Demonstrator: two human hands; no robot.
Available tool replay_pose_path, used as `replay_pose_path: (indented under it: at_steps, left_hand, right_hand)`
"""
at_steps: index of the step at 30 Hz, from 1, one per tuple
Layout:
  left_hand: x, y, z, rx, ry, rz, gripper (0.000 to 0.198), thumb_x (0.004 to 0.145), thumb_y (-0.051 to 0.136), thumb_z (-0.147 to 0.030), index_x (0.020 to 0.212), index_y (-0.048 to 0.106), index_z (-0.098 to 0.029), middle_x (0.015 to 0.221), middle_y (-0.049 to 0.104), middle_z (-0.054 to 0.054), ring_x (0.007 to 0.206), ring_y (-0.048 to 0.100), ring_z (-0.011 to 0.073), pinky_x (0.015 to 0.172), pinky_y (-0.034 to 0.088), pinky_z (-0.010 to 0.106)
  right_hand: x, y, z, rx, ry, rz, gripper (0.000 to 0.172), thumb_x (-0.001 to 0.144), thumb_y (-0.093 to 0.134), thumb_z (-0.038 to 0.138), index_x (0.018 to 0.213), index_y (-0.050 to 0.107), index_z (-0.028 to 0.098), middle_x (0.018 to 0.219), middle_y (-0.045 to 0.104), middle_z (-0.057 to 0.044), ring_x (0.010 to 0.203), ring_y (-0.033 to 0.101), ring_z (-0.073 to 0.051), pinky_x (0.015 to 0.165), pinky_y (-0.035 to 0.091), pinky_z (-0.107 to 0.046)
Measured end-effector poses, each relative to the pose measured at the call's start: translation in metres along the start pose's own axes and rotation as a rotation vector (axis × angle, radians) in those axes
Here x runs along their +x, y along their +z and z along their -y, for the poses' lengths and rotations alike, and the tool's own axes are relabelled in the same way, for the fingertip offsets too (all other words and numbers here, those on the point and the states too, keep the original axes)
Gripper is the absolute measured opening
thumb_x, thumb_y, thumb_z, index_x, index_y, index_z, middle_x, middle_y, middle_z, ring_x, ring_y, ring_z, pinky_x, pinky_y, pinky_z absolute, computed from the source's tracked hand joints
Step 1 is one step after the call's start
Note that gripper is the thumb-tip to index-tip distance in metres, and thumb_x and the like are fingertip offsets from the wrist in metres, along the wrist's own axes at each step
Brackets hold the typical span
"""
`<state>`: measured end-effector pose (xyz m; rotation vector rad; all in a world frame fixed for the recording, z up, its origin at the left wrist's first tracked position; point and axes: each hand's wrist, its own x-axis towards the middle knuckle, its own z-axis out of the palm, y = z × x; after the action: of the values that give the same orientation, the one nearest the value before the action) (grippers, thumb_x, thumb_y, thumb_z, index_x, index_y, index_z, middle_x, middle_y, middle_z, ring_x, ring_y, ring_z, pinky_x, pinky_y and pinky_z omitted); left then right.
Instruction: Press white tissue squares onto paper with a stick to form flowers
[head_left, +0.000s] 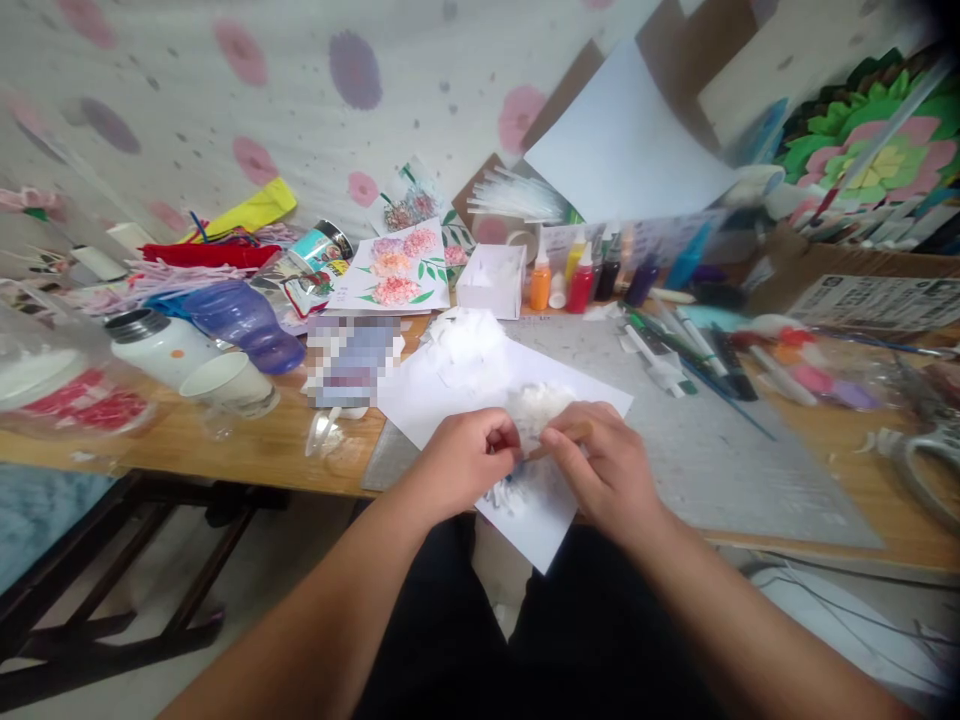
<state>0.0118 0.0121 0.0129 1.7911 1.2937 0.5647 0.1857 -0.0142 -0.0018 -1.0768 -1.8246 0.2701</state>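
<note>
My left hand (474,455) is closed in a pinch above a white sheet of paper (592,385). Close beside it, my right hand (604,455) also pinches, thumb against fingers. Whatever lies between the fingertips is too small and blurred to name. Just beyond the fingers is a white fluffy clump (541,402); I cannot tell whether it touches them. Farther back on the paper sits a larger heap of white pieces (469,345). Small white scraps (508,495) lie on the paper below my hands, near the table's front edge.
A grey cutting mat (750,460) covers the wooden table (300,450). Paint bottles (579,278) and a white box (491,280) stand behind. Pens (701,340) and scissors (926,460) lie right. A paper cup (229,385) and a white bottle (161,345) are left.
</note>
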Motion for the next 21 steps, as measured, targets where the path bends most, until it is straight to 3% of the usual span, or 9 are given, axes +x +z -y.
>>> replay_pose_path:
  at_steps: [8,14,18,21]
  left_hand:
    - [-0.008,-0.004,0.01,-0.167,0.071,-0.014,0.004,0.08,0.057,-0.023,0.078,0.057,-0.019,0.069,0.057,-0.003,0.062,0.051,0.0098,0.055,0.04,0.021]
    - [-0.014,-0.007,0.016,-0.034,0.136,-0.046,0.005,0.075,0.063,-0.019,0.08,0.061,-0.019,0.063,0.047,-0.006,0.056,0.042,0.0082,0.051,0.034,0.019]
    - [-0.013,-0.003,0.019,-0.06,0.124,-0.081,0.002,0.078,0.059,-0.02,0.079,0.06,-0.019,0.066,0.052,-0.004,0.057,0.045,0.0085,0.051,0.036,0.02]
    - [-0.013,-0.001,0.021,-0.09,0.126,-0.11,0.004,0.08,0.059,-0.022,0.081,0.06,-0.019,0.069,0.054,-0.003,0.06,0.048,0.0094,0.055,0.04,0.021]
  right_hand:
    - [0.003,0.006,-0.001,-0.104,0.05,0.088,0.028,0.09,0.046,0.025,0.064,0.056,0.02,0.064,0.061,-0.002,0.062,0.052,-0.016,0.07,0.033,-0.035]
    - [0.003,0.007,-0.005,-0.003,0.148,0.025,0.026,0.087,0.051,0.025,0.061,0.056,0.022,0.065,0.065,0.0,0.065,0.058,-0.016,0.075,0.036,-0.036]
    - [-0.002,0.001,-0.005,0.116,0.214,-0.063,0.029,0.09,0.046,0.027,0.062,0.052,0.022,0.067,0.065,-0.001,0.064,0.06,-0.016,0.068,0.043,-0.033]
    - [-0.003,-0.002,-0.002,0.178,0.209,-0.026,0.03,0.089,0.048,0.028,0.06,0.053,0.022,0.066,0.065,0.0,0.061,0.06,-0.015,0.064,0.044,-0.03]
